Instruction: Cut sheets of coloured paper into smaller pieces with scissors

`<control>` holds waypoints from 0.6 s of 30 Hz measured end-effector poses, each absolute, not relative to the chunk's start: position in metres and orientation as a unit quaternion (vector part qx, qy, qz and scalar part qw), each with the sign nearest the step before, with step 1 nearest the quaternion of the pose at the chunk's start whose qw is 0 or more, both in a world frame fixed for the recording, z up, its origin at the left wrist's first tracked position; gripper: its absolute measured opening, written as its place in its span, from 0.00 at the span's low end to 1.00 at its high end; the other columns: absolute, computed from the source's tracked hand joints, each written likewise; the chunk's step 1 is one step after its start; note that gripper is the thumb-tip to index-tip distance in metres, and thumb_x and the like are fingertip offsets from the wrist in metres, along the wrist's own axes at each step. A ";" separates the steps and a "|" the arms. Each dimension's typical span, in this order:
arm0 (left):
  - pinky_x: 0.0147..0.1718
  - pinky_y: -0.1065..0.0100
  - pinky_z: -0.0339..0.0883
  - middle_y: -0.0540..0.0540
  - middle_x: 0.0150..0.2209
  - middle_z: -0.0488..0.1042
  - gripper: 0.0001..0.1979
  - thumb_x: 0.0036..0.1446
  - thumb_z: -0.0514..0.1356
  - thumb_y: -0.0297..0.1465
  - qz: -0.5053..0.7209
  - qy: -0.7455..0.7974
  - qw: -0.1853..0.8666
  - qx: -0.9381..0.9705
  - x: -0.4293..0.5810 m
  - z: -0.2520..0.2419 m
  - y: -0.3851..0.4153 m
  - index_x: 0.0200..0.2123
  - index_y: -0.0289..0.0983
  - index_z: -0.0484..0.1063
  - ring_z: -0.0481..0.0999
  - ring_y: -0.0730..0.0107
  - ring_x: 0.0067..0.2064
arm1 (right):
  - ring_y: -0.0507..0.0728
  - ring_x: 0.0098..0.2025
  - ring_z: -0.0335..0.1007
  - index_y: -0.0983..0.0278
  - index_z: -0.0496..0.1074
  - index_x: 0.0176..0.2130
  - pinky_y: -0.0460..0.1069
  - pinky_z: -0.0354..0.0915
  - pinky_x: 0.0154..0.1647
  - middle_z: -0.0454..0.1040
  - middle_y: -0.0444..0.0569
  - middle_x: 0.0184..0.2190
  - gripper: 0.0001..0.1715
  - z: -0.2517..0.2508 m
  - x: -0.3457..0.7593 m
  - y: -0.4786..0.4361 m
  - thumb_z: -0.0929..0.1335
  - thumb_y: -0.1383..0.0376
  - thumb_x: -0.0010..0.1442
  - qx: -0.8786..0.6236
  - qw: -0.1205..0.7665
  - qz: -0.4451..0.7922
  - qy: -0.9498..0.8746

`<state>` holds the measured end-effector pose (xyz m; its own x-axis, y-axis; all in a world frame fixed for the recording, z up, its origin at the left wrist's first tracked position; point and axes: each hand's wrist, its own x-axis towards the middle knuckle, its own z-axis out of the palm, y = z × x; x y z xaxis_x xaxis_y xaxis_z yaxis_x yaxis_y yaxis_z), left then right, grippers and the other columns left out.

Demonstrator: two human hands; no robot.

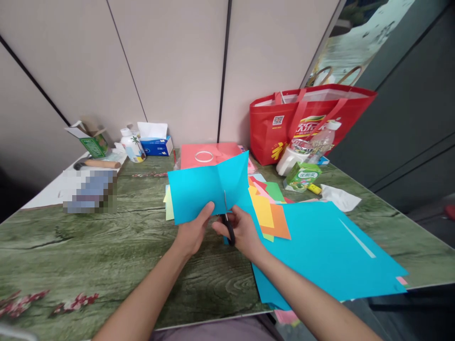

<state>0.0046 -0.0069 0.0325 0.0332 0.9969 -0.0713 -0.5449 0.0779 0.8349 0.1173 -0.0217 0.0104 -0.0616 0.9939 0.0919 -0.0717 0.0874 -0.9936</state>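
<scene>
A folded or bent sheet of blue paper (194, 189) is raised above the table in front of me. My left hand (194, 232) grips its lower edge, the thumb lying on the near face. In my right hand (245, 232) is a pair of scissors with black handles (229, 229). Their blade reaches up into the paper near its middle, to the right of my left thumb. My left fingers are hidden behind the sheet. Right beside, large blue sheets (320, 251) lie on the table, with yellow, orange and other coloured paper pieces (265, 208) on top.
At the back right stand a red shopping bag (266, 128), a clear bottle (323, 142), a white jar (289, 161) and a green carton (302, 176). A tissue box (156, 144), a white bottle (132, 146) and an opened green box (94, 144) stand back left. A wooden-handled tool (101, 164) lies there.
</scene>
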 end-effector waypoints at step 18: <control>0.55 0.54 0.57 0.43 0.50 0.72 0.31 0.38 0.68 0.34 0.623 0.434 0.568 0.317 0.002 0.026 -0.006 0.49 0.40 0.68 0.67 0.55 0.54 | 0.49 0.20 0.59 0.61 0.56 0.25 0.45 0.56 0.20 0.66 0.40 0.19 0.28 0.010 0.119 -0.021 0.74 0.50 0.36 -0.441 0.502 0.523 -0.529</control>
<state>0.0018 -0.0058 0.0261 -0.1532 0.9833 -0.0979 -0.4336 0.0222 0.9009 0.1189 -0.0211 0.0099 -0.1069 0.9918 0.0699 -0.0569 0.0641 -0.9963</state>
